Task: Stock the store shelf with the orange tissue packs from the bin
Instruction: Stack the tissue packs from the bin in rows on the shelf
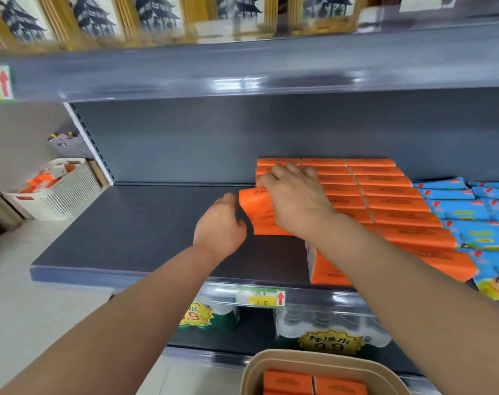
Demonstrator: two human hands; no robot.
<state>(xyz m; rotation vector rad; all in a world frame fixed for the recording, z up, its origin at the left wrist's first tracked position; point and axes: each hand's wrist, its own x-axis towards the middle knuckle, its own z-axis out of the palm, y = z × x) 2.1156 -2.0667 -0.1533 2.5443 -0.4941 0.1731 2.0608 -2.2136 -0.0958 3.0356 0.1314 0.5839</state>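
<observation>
A: What do the words say?
B: The orange pack [259,213] says "tissue". The price tag [260,298] shows a red arrow.
A: Who holds the pack?
B: The right hand [295,199] pinches its top. The left hand [221,226] curls against its side. It stands on the shelf [134,232], beside the orange rows [385,201].
A: How many in the bin [322,363]?
B: I see two packs [314,382].

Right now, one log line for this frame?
phase: placing | right hand: holding orange pack | left hand: steadying it | bin: packs left
</observation>
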